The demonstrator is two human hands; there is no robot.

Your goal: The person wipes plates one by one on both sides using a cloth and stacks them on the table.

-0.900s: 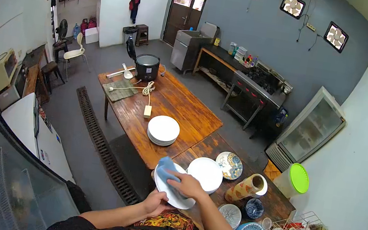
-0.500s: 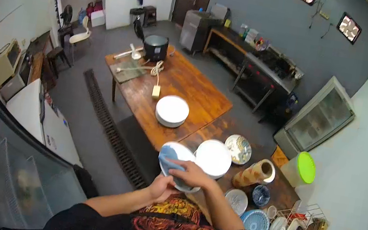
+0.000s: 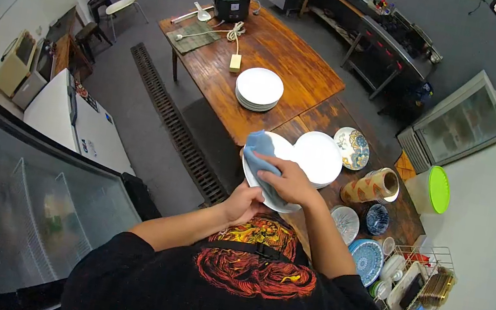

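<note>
A white plate (image 3: 282, 149) is tilted in front of my chest, its lower edge gripped by my left hand (image 3: 244, 204). My right hand (image 3: 288, 181) presses a light blue cloth (image 3: 257, 147) against the upper face of this plate, fingers closed on the cloth. Just right of the held plate, a stack of white plates (image 3: 319, 158) sits on the dark wooden table (image 3: 296, 127). Farther off stands another white plate stack (image 3: 259, 87). A patterned plate (image 3: 351, 149) lies to the right of the nearer stack.
At right stand a patterned roll (image 3: 370, 187), a glass bowl (image 3: 344, 223), a dark bowl (image 3: 376, 219), a blue plate (image 3: 365, 262) and a wire dish rack (image 3: 415, 285). A rice cooker (image 3: 231, 4) and power strip (image 3: 234, 63) are on the far table part.
The view has tilted downward, so the room's contents sit higher in the frame. My right hand and the cloth have shifted slightly on the plate; my left hand still grips its edge.
</note>
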